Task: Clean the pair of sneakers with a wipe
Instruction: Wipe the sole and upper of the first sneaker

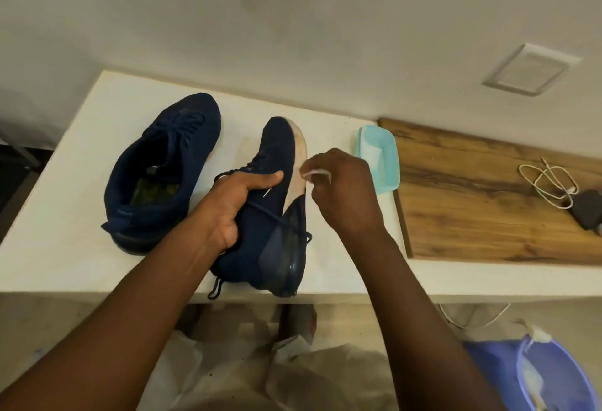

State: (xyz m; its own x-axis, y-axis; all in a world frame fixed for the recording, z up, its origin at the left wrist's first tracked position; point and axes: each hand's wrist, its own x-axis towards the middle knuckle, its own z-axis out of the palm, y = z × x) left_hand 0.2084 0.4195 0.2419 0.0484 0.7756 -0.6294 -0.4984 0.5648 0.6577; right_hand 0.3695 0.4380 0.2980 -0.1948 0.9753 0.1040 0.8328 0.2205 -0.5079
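- Nearest, at 5 o'clock: a lilac bin (560, 378) down on the floor, with something pale inside, too blurred to name.
- Just past the front edge of the white table (58, 247), at 6 o'clock: one navy sneaker (257, 247) tipped on its side, heel nearest, pale sole (298, 156) turned toward 3 o'clock.
- At 9 o'clock of that shoe: left hand (234, 205), fingers and thumb curled tight round the upper, steadying it.
- At 3 o'clock of it: right hand (348, 195), fingertips pinched closed on a small white wipe (312, 173), pressed against the forefoot of the sole.
- Step in hand, by the look of it: scrubbing the grubby sole of the first shoe.
- Next, probably: working the wipe on toward the toe at 12 o'clock, keeping the left grip firm, rolling the shoe to reach the far edge, swapping for a fresh wipe once soiled.
- Farther, at 10 o'clock: second sneaker (169, 163) upright on the table, just beside the first, unhandled and likely awaiting its turn.
- At 2 o'clock: teal wipe tub (382, 163), open, near the right hand.
- Beyond, at 3 o'clock: wooden board (472, 198) carrying a coiled white cable (550, 189).
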